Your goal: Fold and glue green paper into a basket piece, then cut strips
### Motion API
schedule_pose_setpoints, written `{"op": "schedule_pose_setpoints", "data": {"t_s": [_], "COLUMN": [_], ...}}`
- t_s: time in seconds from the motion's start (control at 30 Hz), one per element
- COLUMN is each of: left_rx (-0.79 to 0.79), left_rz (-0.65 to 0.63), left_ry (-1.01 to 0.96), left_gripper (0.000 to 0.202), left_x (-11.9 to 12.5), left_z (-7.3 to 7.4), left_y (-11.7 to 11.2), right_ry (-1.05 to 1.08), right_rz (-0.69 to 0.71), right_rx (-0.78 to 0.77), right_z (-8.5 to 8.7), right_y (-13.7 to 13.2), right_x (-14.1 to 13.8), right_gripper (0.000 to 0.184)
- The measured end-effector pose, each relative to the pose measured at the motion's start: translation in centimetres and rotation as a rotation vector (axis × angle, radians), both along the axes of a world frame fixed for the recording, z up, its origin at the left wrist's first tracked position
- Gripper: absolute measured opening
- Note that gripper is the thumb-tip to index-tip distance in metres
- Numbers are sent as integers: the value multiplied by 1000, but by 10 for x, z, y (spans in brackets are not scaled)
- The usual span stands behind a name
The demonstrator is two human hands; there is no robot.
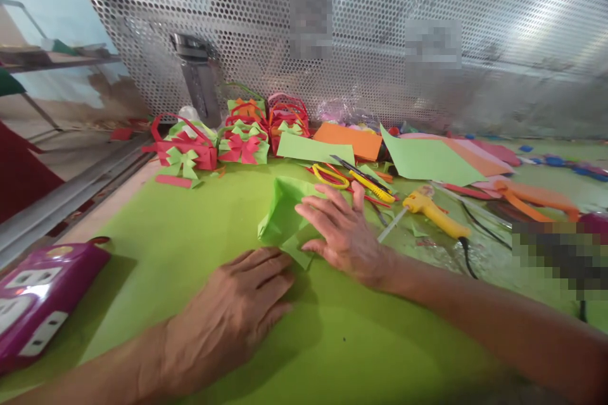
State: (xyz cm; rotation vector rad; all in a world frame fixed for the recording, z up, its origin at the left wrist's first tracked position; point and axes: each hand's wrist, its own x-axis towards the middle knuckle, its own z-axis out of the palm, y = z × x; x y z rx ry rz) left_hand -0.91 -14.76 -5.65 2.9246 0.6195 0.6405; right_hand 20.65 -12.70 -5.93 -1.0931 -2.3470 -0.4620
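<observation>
A folded piece of green paper [284,212] lies on the green table [199,247] in front of me, partly raised into a box-like shape. My right hand [342,231] rests flat on its right side with fingers stretched out and spread. My left hand [237,310] lies palm down just below the paper, fingers pressed on its lower corner.
Finished red, green and orange paper baskets [237,139] stand at the back. Loose paper sheets [427,158], scissors [332,174], a yellow cutter [373,186] and a yellow glue gun [434,212] lie to the right. A purple power strip [42,294] sits at left. A perforated metal wall [380,44] stands behind.
</observation>
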Motion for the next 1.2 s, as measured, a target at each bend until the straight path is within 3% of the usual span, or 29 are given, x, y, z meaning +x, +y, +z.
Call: {"op": "schedule_pose_setpoints", "data": {"t_s": [0.2, 0.4, 0.5, 0.6, 0.73, 0.87, 1.0, 1.07, 1.2], "left_rx": [17, 26, -140, -309, -303, -283, -272, -267, -258], "left_rz": [4, 233, 394, 493, 489, 456, 466, 471, 480], "left_ry": [-59, -85, -127, -86, -10, 3, -9, -5, -11], "left_gripper": [20, 28, 40, 35, 19, 22, 23, 23, 23], "left_x": [-2, -4, 2, 11, 23, 33, 33, 32, 32], "left_z": [-2, 0, 5, 12, 20, 17, 9, 7, 6], "left_y": [0, 0, 2, 5, 8, 11, 13, 13, 13], "right_ry": [-30, -38, -45, -53, -60, -39, 156, 197, 15], "right_rz": [-5, -9, 12, 28, 38, 58, 222, 284, 264], "right_rx": [-47, -12, -15, -47, -50, 11, 118, 40, -149], "right_z": [-1, -4, -4, -3, -4, -1, 13, 19, 20], "right_y": [-2, -6, -8, -8, -7, -7, -14, -17, -19], "right_x": [-1, -1, 1, 1, 0, 1, 12, 19, 27], "right_gripper": [46, 47, 44, 43, 42, 41, 22, 14, 17]}}
